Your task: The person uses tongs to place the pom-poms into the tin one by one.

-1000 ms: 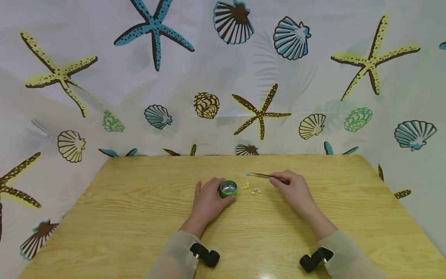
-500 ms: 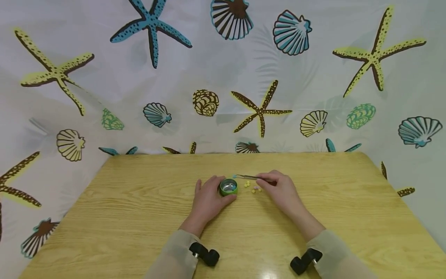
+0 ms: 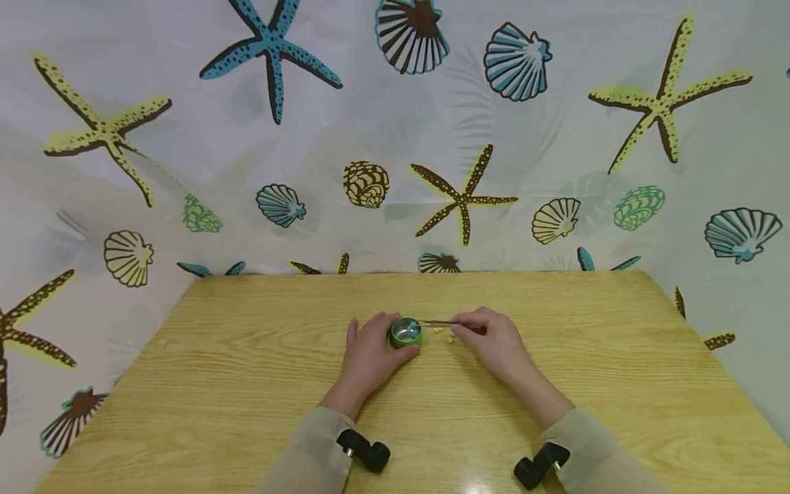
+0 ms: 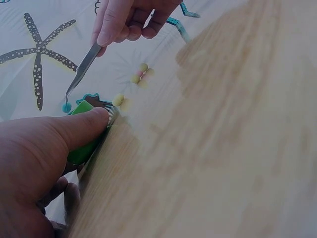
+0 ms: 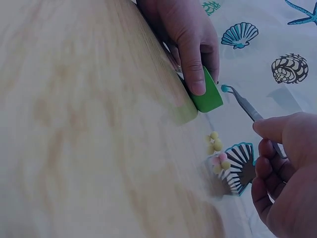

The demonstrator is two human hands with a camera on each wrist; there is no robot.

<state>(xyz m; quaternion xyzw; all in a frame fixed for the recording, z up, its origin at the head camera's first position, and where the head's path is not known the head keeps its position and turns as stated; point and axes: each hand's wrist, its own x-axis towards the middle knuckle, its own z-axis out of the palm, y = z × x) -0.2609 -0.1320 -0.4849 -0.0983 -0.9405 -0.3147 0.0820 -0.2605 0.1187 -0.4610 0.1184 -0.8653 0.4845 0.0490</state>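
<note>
Fingers and thumb of my left hand [image 3: 372,353] grip a small round green tin [image 3: 407,345] with a shiny metal inside, standing on the table. My right hand [image 3: 496,343] pinches a pair of bent-tip metal tweezers [image 3: 437,323], pointing left toward the tin. At the tweezers' tip is a small blue bead [image 5: 226,88], close over the tin's opening. In the left wrist view, the thumb lies along the green wall [image 4: 85,147]. Several yellow beads [image 4: 118,100] and a pink bead [image 5: 220,158] lie on the table between the hands, partly hidden under the tweezers and right hand in the head view.
The wooden table [image 3: 247,412] reaches back to a white cloth [image 3: 382,116] printed with starfish and shells, which also hangs at both sides. Black camera mounts sit on the left cuff [image 3: 364,451] and the right cuff [image 3: 543,465].
My right hand has moved left, carrying the tweezers and blue bead from beyond the loose beads to the tin's opening, and lowered the tip. The left hand stays on the tin.
</note>
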